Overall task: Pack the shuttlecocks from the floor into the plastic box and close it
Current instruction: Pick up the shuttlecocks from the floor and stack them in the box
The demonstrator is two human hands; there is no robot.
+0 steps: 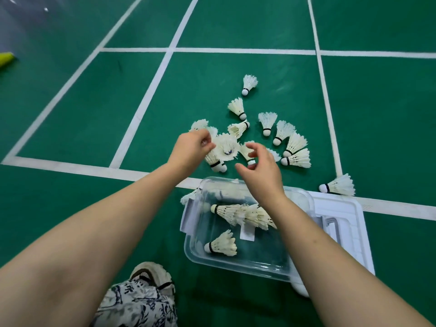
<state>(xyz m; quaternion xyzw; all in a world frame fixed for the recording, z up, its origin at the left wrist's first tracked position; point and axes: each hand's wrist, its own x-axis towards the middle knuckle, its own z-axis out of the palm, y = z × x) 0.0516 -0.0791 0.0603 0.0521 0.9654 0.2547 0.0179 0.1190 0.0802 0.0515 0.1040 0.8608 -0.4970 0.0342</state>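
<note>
Several white feather shuttlecocks (pixel 267 122) lie scattered on the green court floor beyond a clear plastic box (pixel 238 263). The box is open and holds a few shuttlecocks (pixel 221 244), some nested in a row. My left hand (pixel 192 149) reaches over the pile, its fingertips pinched on the feathers of a shuttlecock (pixel 226 147). My right hand (pixel 262 168) hovers above the box's far edge with fingers spread and curled around a shuttlecock (pixel 246 153) on the floor, not closed on it. The white lid (pixel 346 220) lies flat to the right of the box.
One shuttlecock (pixel 337 185) lies apart at the right, near the lid's far corner. White court lines (pixel 141 105) cross the floor. My shoe (pixel 153 276) and patterned trouser leg are at the bottom left. A yellow object (pixel 6 58) sits at the far left edge.
</note>
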